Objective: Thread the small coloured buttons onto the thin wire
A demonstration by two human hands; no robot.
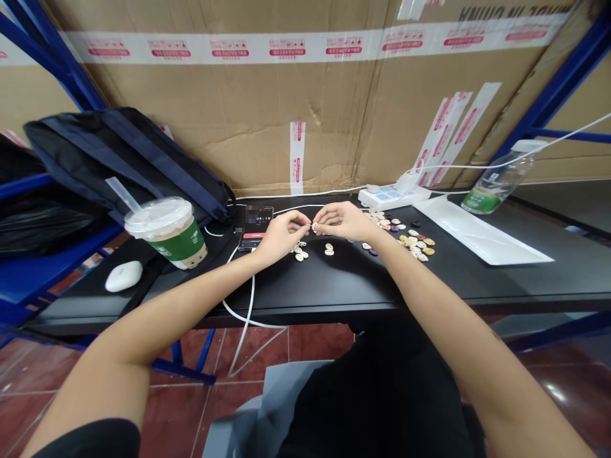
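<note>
Both grips, left hand (281, 232) and right hand (344, 221), pinched on one pale bead (314, 226); one cup (168, 233), one phone (256, 228).

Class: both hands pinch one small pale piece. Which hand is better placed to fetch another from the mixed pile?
Probably the right hand: the mixed pile lies just beside it, while the left hand sits farther away, beyond the pale piece.

— What's the counter (334, 286) like?
— Black, smooth, a dull sheen. The beads (415, 245) on it look glossy, like glazed plastic.
— And behind?
— Rough brown cardboard (229, 114) with shiny printed tape (296, 48). The bag (124, 159) is dark matt cloth, the cup (169, 232) clear plastic, the floor (305, 346) glossy red tile.
</note>
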